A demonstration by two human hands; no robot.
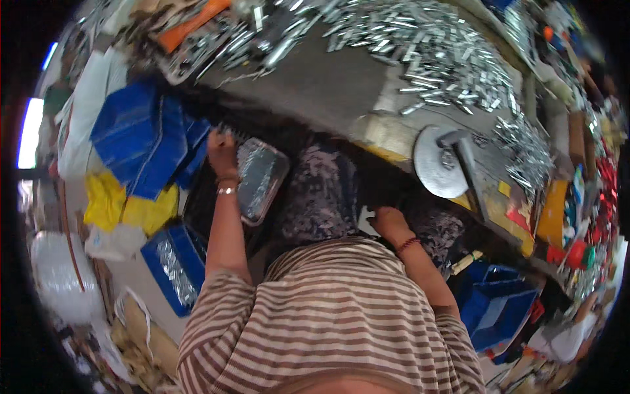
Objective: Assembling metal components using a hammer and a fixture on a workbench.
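Note:
My left hand (222,152) reaches forward beside a dark tray (283,164) holding small shiny metal pieces (252,177). Its fingers look curled at the tray's far left; whatever they grip is hidden. Down by my lap, my right hand (392,225) is closed next to a pale flat piece (367,221). I cannot make out whether that piece is in its fingers. Patterned dark cloth (318,190) covers my legs between the two hands.
Ahead stands a worktable (308,85) with a heap of silvery metal strips (426,52). A round metal plate (433,171) with an upright handle (469,167) sits at its right. Blue bins (172,269) and yellow cloth (131,207) lie left; another blue bin (495,308) stands right.

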